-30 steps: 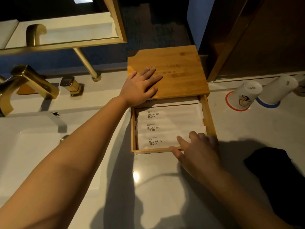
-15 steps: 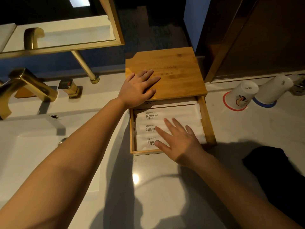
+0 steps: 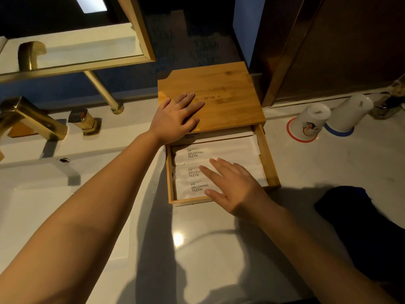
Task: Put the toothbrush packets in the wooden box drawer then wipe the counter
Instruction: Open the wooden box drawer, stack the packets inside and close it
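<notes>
Glossy pale counter [image 3: 219,249]: square bamboo wooden box [image 3: 219,93], drawer [image 3: 268,163] out, flat white toothbrush packets [image 3: 219,150] inside; left hand [image 3: 173,120] flat on lid, right hand [image 3: 232,185] spread on packets

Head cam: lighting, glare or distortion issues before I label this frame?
Head view: dim, warm light, with a small specular spot on the counter in front of the drawer; both arms throw broad shadows toward the camera; the dark cloth loses all detail; wide-angle bending shows at the edges; packet print stays readable.
</notes>
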Motion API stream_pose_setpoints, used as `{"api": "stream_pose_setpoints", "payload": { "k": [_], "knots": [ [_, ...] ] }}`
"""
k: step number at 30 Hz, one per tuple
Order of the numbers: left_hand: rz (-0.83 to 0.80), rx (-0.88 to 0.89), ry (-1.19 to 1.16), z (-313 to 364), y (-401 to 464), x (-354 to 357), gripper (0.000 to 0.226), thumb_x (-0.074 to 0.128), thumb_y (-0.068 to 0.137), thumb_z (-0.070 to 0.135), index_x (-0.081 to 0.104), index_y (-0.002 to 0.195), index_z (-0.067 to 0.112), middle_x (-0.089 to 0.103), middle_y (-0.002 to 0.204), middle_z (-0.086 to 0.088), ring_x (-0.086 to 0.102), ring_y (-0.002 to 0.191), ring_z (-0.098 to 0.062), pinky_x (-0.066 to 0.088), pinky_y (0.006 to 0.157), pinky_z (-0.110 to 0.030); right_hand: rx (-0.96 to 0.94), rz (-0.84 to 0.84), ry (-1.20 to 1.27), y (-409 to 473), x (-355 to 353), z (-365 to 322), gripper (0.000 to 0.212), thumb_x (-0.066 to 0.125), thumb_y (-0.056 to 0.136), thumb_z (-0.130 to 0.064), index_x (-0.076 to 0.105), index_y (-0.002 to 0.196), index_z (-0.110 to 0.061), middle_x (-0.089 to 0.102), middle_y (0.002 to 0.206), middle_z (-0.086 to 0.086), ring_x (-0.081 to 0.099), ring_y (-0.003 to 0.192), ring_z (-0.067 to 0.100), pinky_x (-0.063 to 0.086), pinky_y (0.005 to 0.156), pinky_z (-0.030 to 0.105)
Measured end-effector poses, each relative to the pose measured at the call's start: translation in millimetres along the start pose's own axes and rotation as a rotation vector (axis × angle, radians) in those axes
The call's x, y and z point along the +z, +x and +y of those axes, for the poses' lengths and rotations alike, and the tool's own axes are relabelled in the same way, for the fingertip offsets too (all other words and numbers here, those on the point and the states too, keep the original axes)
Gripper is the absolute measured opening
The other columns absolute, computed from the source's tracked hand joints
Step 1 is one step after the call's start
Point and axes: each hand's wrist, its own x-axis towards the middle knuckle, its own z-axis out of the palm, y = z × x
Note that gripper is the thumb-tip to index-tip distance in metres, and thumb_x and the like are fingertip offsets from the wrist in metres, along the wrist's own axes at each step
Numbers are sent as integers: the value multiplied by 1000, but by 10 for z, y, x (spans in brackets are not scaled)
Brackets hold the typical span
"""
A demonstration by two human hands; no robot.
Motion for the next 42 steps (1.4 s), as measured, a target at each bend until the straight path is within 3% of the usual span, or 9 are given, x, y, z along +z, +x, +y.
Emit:
{"api": "stream_pose_setpoints", "payload": {
  "k": [2,4,6,9,13,15,20,27,42],
  "knots": [
    [-3,1,-9,-1,3,-14,51,26,92,49,26,142,38,20,157,2,15,145,-19,9,115,-44,-72,375,28,-248,51,-4,38,45,88,-35,63,115,-15,68,114,10,63,105,24,53,90,37],
    [-7,3,-8,-1,-2,-15,51,25,92,49,26,142,38,20,157,2,15,145,-19,9,115,-45,-42,563,29,-544,204,46,21,49,87,-23,66,81,-12,67,77,6,62,70,18,55,63,31],
    [-10,2,-5,-10,-4,-11,51,25,92,50,26,142,39,20,157,2,14,145,-19,9,115,-45,100,566,97,-788,365,54,20,48,88,-26,56,72,-18,54,66,-6,50,57,5,46,55,14],
    [-15,4,4,-15,-1,-7,51,25,93,50,24,142,39,19,157,2,14,145,-19,9,115,-45,338,402,329,-885,593,70,20,53,85,-35,45,68,-32,42,67,-19,42,58,-9,40,56,5],
    [-42,3,19,-7,7,2,52,24,93,51,22,143,40,17,158,2,13,145,-19,9,115,-46,641,157,781,-614,587,45,24,47,77,-53,58,82,-33,65,84,-8,62,76,12,52,75,34],
    [-50,3,21,-7,8,-1,52,23,93,52,22,143,40,17,158,2,13,145,-20,10,115,-47,658,125,964,-483,492,3,17,49,88,-40,59,78,-30,67,85,-5,62,68,13,51,67,31],
    [-39,14,32,13,-6,-30,53,22,91,51,23,143,39,19,157,0,14,145,-20,12,114,-47,770,-40,1303,-303,267,-91,31,40,98,-20,54,71,-14,58,67,2,47,49,9,34,39,12],
    [-32,23,16,21,1,-38,50,25,94,49,23,143,39,18,157,0,14,145,-20,10,114,-46,724,233,1309,-312,435,-146,29,49,94,-17,61,68,-11,53,59,3,47,50,10,36,42,15],
    [-65,45,32,-16,5,-24,53,19,93,51,17,144,40,14,158,1,10,146,-20,8,115,-45,728,346,1289,80,534,-42,25,50,94,-22,62,74,-12,54,61,2,49,57,11,41,50,21]
  ]
}}
